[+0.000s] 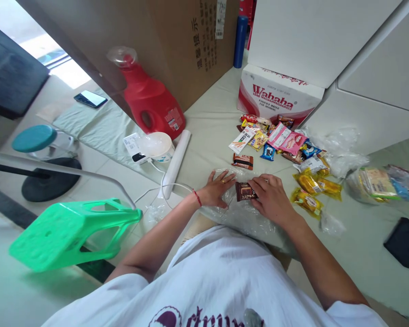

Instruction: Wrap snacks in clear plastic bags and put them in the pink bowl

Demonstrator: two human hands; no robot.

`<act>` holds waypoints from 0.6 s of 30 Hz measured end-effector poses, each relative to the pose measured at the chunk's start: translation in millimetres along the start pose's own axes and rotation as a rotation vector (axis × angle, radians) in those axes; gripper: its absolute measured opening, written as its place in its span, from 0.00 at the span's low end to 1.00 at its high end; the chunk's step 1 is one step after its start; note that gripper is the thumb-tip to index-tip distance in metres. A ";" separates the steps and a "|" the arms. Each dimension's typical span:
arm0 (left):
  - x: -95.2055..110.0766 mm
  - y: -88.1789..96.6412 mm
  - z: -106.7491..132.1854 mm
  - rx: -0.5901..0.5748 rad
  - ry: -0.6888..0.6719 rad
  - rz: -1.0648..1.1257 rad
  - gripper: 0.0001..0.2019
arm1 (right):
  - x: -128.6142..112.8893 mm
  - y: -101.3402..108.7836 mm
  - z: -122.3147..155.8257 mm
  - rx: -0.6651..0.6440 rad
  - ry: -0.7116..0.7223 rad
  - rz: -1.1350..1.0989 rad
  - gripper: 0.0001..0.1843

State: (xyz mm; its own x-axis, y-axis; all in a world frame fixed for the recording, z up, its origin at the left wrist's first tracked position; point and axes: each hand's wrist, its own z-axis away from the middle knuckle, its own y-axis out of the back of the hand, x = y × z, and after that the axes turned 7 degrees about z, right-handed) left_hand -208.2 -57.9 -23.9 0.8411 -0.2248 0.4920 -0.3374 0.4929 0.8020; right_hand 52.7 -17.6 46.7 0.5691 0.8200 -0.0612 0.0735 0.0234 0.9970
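Observation:
A clear plastic bag (231,213) lies flat in front of me, close to my lap. My left hand (215,190) rests on it with its fingers spread, its fingertips just left of a dark brown snack packet (243,191). The right end of that packet is gripped by my right hand (268,194), whose fingers partly cover it. Just beyond the bag is another brown snack packet (242,161), lying apart from the hands. Farther off is a pile of mixed wrapped snacks, with a pink packet (288,138) and a white packet (241,140) among them.
Yellow-wrapped snacks (308,202) and crumpled plastic (347,154) lie to the right. A Wahaba-style water carton (279,97) stands behind the pile. On the left are a red jug (157,102), a white cup (158,144), a white cable (163,177) and a green stool (64,231).

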 end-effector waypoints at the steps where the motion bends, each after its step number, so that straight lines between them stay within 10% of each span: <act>1: 0.3 -0.2 -0.1 0.001 -0.002 0.002 0.57 | -2.0 1.7 1.7 0.015 -0.012 0.000 0.30; 11: -11.2 13.7 15.9 0.066 -0.004 0.062 0.50 | -4.1 -40.4 -7.6 -0.164 -0.014 -0.145 0.30; 18: 13.1 1.7 74.8 0.357 -0.142 0.002 0.32 | 10.7 -17.3 76.9 -0.002 0.000 -0.366 0.23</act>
State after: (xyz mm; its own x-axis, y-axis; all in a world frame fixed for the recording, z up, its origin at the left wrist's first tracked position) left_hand -229.4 -122.8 9.2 0.7818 -0.3502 0.5159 -0.4865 0.1751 0.8560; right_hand 120.5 -53.2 25.2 0.5052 0.7571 -0.4142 0.2712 0.3164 0.9091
